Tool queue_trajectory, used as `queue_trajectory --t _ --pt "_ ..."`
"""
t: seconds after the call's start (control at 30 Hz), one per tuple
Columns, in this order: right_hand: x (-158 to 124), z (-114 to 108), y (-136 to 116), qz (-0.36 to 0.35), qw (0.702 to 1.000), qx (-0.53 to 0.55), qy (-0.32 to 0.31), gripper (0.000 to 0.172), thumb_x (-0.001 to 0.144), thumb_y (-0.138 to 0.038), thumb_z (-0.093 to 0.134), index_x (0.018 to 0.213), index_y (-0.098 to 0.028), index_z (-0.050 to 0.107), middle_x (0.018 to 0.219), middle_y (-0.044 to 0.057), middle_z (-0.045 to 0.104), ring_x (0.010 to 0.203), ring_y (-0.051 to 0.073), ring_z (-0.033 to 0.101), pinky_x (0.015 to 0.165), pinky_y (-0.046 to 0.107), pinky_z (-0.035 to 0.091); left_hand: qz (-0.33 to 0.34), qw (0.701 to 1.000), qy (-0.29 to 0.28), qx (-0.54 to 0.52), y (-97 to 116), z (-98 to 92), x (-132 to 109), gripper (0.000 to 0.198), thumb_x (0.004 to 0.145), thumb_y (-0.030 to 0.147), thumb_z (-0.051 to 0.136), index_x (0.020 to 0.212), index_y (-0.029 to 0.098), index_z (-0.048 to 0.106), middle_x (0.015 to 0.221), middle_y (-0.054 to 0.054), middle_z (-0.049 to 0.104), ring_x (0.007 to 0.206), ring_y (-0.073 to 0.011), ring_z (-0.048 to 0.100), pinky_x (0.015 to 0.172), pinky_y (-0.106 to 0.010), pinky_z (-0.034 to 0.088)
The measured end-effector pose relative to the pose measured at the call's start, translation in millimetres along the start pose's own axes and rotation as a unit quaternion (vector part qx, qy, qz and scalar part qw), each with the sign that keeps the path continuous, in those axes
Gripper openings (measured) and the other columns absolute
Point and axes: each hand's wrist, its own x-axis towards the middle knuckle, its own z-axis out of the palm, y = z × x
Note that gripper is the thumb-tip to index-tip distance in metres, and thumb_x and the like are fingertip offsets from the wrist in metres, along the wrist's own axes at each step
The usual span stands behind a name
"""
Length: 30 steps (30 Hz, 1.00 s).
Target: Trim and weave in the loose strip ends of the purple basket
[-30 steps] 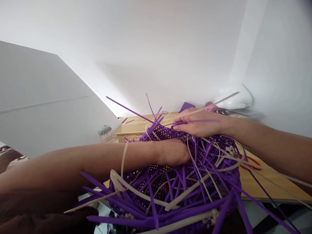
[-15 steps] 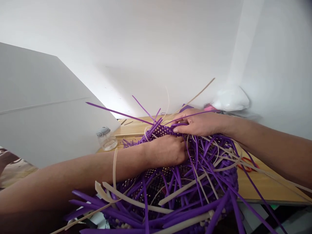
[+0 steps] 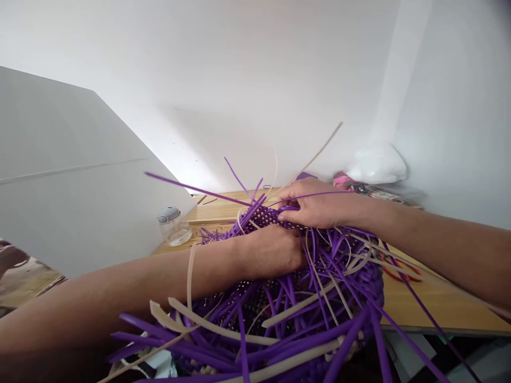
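Note:
A woven basket [image 3: 369, 282] of purple and cream plastic strips sits in front of me, with many loose strip ends sticking out of its rim and across its opening. My right hand [image 3: 315, 205] is at the far rim, thumb and fingers pinched on a purple strip [image 3: 288, 208]. Inside the far wall lies my left hand [image 3: 281, 249], its fingers curled and mostly hidden behind the hand and the strips; what they hold cannot be seen. One thin purple strip runs over the back of my right hand.
Orange-handled pliers or scissors [image 3: 401, 268] lie on the wooden table [image 3: 435, 306] right of the basket. A clear jar with a grey lid [image 3: 174, 227] stands at left, near purple offcuts [image 3: 209, 235]. A white bag [image 3: 377, 164] is at the back right. Part of another person's hand [image 3: 11, 259] shows far left.
My right hand has shifted slightly left and down along the rim. The basket has turned or slid a little left, exposing more of the orange tool. My left hand stays nearly in place.

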Motion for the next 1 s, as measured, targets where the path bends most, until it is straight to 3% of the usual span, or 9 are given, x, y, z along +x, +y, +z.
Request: queue_trajectory --t 0.2,0.47,0.63,0.8,1.0 --pt "-5.4 -2.3 4.5 0.006 1.0 0.023 -0.004 0.014 0.081 -0.024 0.053 0.069 -0.019 0.058 0.066 -0.001 0.061 0.058 0.012 0.047 0.058 0.028 0.033 -0.021 0.996 0.0 -0.085 -1.6 -10.8 -12.0 0.013 0.092 0.011 0.059 0.086 0.016 0.07 0.091 -0.007 0.072 0.089 -0.0194 0.067 0.078 -0.032 0.055" --pt "-4.9 2.8 -5.5 0.049 0.998 0.028 0.005 0.016 0.079 -0.022 0.053 0.064 -0.019 0.052 0.059 -0.003 0.052 0.054 0.011 0.041 0.053 0.028 0.028 0.019 0.999 -0.012 -0.041 -1.6 -1.2 -8.7 0.011 0.088 0.008 0.061 0.089 0.012 0.072 0.091 -0.008 0.074 0.088 -0.0229 0.07 0.081 -0.036 0.058" --pt "-2.3 9.1 -10.0 0.068 0.997 0.023 -0.019 0.014 0.078 -0.021 0.055 0.065 -0.018 0.056 0.066 0.0 0.06 0.06 0.013 0.049 0.058 0.028 0.033 0.039 0.996 -0.005 -0.083 -5.8 7.6 -1.9 0.018 0.092 0.004 0.055 0.091 0.011 0.072 0.091 -0.009 0.076 0.083 -0.0181 0.071 0.077 -0.029 0.058" --pt "-0.7 8.8 -7.6 0.089 0.994 0.034 -0.051 0.015 0.081 -0.025 0.055 0.072 -0.018 0.063 0.069 0.001 0.064 0.063 0.015 0.053 0.059 0.029 0.037 0.026 0.993 -0.005 -0.116 -9.0 17.7 5.6 0.02 0.093 0.004 0.054 0.1 0.011 0.071 0.105 -0.01 0.076 0.093 -0.0178 0.072 0.083 -0.027 0.057" --pt "0.8 11.6 3.1 0.042 0.999 0.018 -0.007 0.016 0.082 -0.029 0.057 0.082 -0.019 0.069 0.083 0.003 0.07 0.076 0.018 0.058 0.069 0.031 0.039 0.005 0.998 0.003 -0.068 -3.7 13.0 5.2 0.02 0.091 0.007 0.055 0.092 0.014 0.073 0.089 -0.007 0.076 0.08 -0.018 0.071 0.073 -0.03 0.056"
